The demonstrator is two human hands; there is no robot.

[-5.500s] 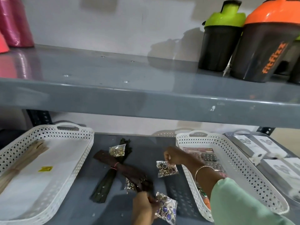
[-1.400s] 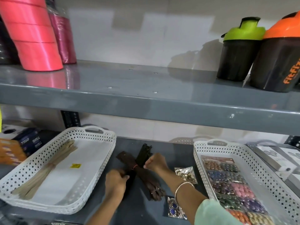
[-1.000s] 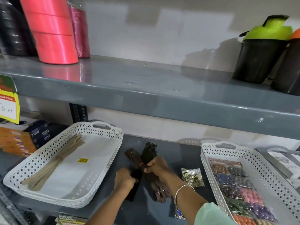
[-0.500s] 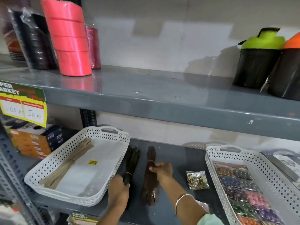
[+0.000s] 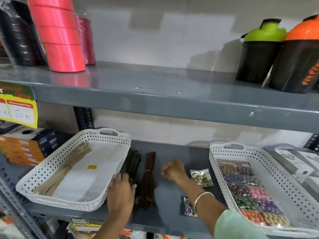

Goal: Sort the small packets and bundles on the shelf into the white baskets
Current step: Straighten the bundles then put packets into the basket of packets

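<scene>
On the grey lower shelf, a dark green bundle (image 5: 133, 163) and a brown bundle (image 5: 148, 171) lie side by side between two white baskets. My left hand (image 5: 120, 192) grips the green bundle near its red band, right beside the left basket (image 5: 51, 161), which holds a tan stick bundle (image 5: 69, 167). Hovering just right of the brown bundle, my right hand (image 5: 172, 169) is loosely curled and touches nothing. A gold bead packet (image 5: 201, 177) lies by it. A blue bead packet (image 5: 189, 207) is partly under my forearm. The right basket (image 5: 217, 150) holds coloured bead packets (image 5: 245, 183).
The upper shelf's edge (image 5: 172, 104) hangs low over the work area, carrying pink ribbon rolls (image 5: 58, 35) and shaker bottles (image 5: 260, 49). Orange and blue boxes (image 5: 25, 149) sit left of the left basket, white boxes (image 5: 293, 163) right of the right one. A price tag (image 5: 17, 107) hangs at left.
The two crossed bundles have been separated and now lie parallel. My right hand has let go of the brown bundle and moved right. My left hand stays on the green bundle.
</scene>
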